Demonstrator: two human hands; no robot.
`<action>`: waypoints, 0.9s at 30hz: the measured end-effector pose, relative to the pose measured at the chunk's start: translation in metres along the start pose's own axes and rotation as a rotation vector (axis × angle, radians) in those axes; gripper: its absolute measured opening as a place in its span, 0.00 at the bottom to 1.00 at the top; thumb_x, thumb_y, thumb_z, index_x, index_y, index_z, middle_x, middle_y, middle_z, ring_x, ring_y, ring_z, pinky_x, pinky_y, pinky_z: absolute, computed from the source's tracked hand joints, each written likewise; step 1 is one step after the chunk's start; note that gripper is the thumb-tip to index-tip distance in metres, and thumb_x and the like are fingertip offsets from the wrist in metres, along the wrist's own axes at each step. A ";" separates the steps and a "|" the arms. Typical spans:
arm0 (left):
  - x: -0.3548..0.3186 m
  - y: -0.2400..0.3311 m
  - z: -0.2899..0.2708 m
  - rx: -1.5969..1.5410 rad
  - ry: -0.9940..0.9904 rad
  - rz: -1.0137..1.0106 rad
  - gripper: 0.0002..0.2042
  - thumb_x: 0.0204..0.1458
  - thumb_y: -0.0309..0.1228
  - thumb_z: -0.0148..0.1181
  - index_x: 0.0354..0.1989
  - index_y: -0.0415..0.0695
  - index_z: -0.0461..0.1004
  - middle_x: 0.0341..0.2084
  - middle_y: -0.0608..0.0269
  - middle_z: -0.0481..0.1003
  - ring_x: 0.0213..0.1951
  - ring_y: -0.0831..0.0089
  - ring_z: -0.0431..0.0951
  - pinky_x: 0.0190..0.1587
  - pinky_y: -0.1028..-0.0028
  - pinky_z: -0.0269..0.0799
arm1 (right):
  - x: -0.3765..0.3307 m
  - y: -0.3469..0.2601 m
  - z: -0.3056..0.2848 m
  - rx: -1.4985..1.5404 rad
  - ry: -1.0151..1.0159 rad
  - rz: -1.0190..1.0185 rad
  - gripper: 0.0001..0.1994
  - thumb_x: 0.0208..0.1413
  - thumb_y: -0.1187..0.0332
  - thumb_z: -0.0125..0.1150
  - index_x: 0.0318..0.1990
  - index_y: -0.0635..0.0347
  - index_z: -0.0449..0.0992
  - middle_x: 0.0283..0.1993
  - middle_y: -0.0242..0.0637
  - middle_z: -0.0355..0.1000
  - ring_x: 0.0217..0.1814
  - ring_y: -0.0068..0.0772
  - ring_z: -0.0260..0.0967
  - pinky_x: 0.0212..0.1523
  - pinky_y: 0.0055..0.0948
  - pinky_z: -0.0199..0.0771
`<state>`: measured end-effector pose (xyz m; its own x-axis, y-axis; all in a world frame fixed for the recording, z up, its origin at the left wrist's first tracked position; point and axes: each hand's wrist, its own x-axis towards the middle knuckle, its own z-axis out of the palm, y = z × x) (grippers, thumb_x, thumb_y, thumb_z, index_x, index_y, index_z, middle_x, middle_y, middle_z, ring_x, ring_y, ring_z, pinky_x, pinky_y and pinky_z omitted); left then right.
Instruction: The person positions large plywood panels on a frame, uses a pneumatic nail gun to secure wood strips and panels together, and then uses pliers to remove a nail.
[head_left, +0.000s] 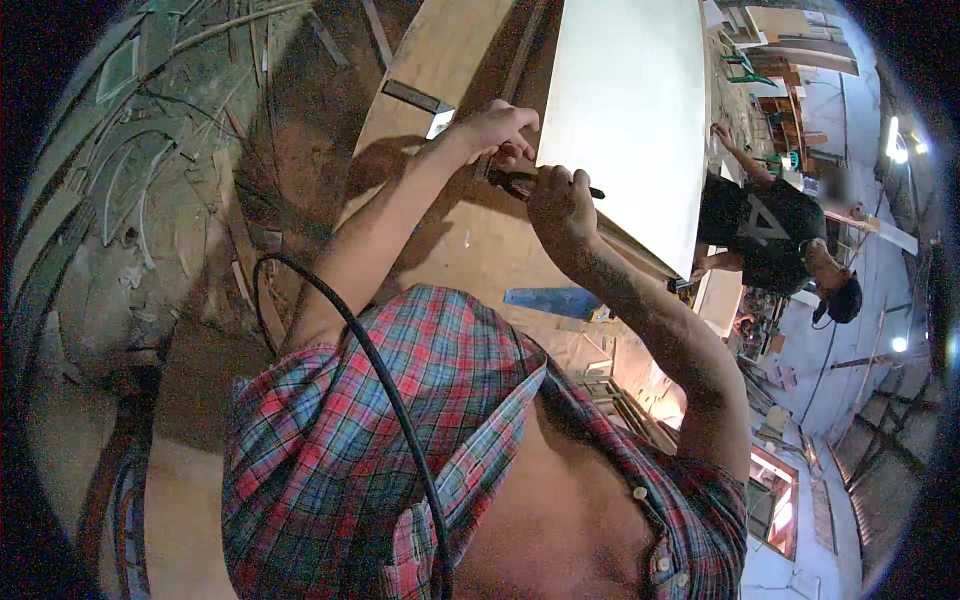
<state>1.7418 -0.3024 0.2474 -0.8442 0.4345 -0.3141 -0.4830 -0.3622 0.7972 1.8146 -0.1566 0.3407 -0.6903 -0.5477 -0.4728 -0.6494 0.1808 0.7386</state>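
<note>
My right hand is closed round a dark hand tool that looks like pliers or pincers, though its jaws are partly hidden. One dark handle end sticks out past the fingers on the right. Just beyond the tool's head, my left hand has its fingers curled in, and whatever is between them is too small or hidden to make out. Both hands are at the near left corner of a long white panel, above a wooden work surface.
A blue-bladed handsaw lies on the work surface nearer me. Farther left, wood scraps cover the floor. A black cable runs over my shirt. Right of the panel, a person in a black shirt reaches toward it.
</note>
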 end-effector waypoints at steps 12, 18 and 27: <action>0.003 -0.002 0.012 -0.002 0.023 -0.008 0.14 0.50 0.41 0.52 0.34 0.41 0.72 0.27 0.51 0.79 0.23 0.72 0.75 0.27 0.73 0.67 | 0.008 0.007 -0.007 0.156 -0.166 0.043 0.10 0.50 0.65 0.59 0.39 0.57 0.77 0.39 0.36 0.68 0.41 0.33 0.67 0.38 0.43 0.67; 0.008 0.000 0.016 0.004 -0.005 -0.007 0.14 0.50 0.41 0.53 0.33 0.42 0.73 0.26 0.52 0.79 0.23 0.72 0.75 0.27 0.73 0.67 | 0.010 0.010 -0.006 0.163 -0.205 0.019 0.12 0.50 0.64 0.59 0.40 0.59 0.76 0.38 0.38 0.68 0.40 0.35 0.68 0.34 0.48 0.70; 0.017 -0.001 0.026 0.009 -0.024 -0.004 0.14 0.50 0.39 0.53 0.31 0.38 0.73 0.24 0.52 0.78 0.22 0.71 0.75 0.23 0.73 0.69 | 0.011 0.021 -0.017 0.232 -0.290 0.022 0.11 0.52 0.65 0.58 0.39 0.59 0.78 0.38 0.40 0.70 0.37 0.39 0.74 0.31 0.47 0.74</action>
<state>1.7337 -0.2726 0.2548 -0.8363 0.4557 -0.3048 -0.4842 -0.3531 0.8006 1.7985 -0.1725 0.3595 -0.7451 -0.2932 -0.5991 -0.6653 0.3890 0.6372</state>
